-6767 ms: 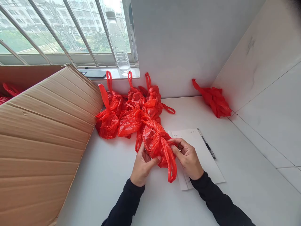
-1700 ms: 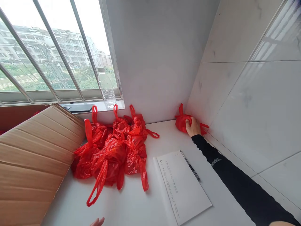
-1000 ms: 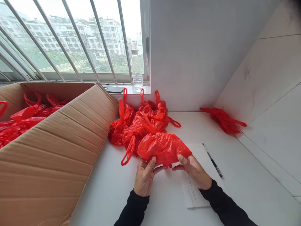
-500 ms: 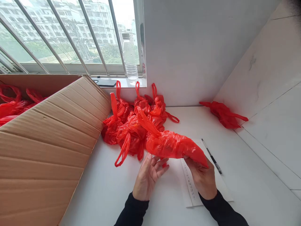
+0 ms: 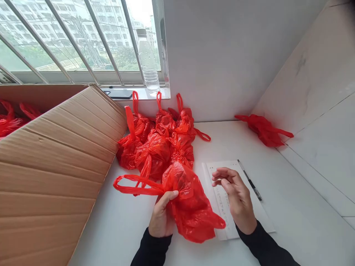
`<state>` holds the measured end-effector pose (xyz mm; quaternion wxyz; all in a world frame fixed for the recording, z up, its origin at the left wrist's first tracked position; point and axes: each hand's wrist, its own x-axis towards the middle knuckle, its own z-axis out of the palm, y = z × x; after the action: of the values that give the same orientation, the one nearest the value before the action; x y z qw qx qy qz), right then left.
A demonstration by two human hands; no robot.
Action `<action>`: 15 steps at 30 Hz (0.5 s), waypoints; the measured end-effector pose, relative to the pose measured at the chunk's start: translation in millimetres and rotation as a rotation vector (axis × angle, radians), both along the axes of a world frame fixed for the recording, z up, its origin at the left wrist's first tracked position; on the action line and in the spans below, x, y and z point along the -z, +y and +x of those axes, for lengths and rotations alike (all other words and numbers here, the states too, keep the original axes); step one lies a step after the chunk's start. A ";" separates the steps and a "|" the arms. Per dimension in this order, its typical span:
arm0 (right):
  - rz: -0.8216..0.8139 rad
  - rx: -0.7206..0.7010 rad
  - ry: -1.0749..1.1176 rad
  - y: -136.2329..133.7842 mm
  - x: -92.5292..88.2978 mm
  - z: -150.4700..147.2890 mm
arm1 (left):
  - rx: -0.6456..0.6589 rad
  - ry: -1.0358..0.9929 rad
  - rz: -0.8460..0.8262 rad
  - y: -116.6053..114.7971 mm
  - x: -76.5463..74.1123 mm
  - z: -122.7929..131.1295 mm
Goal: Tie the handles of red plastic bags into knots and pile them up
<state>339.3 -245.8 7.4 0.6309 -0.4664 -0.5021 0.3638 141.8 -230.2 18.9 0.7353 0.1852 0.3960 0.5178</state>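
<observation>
My left hand grips a red plastic bag near its gathered neck, thumb on top. The bag's looped handle points left and its loose end hangs toward the right. My right hand is raised over an open notebook, fingers curved and apart, touching nothing. Just beyond the held bag, several knotted red bags are bunched together on the white table.
A large cardboard box with red bags inside fills the left. A black pen lies on the notebook. Another red bag sits at the back right. A bottle and a phone are on the windowsill.
The bag has turned and come down nearer to me. My left hand has closed on it; my right hand has let go and risen slightly. The view has shifted a little.
</observation>
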 end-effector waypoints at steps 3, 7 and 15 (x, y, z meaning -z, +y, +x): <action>-0.194 -0.203 -0.014 7.7 -0.4 0.3 | 0.005 0.090 0.048 -4.7 -4.7 10.0; -0.290 -0.361 -0.039 9.4 -3.3 -2.8 | 0.067 0.172 0.173 -4.4 0.9 17.1; -0.287 -0.413 -0.072 7.5 -10.5 -1.1 | 0.101 0.344 0.316 3.8 24.7 10.6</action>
<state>338.3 -238.3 17.9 0.4524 -0.4513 -0.5520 0.5356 152.4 -226.5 -5.7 0.6438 0.4031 0.4199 0.4966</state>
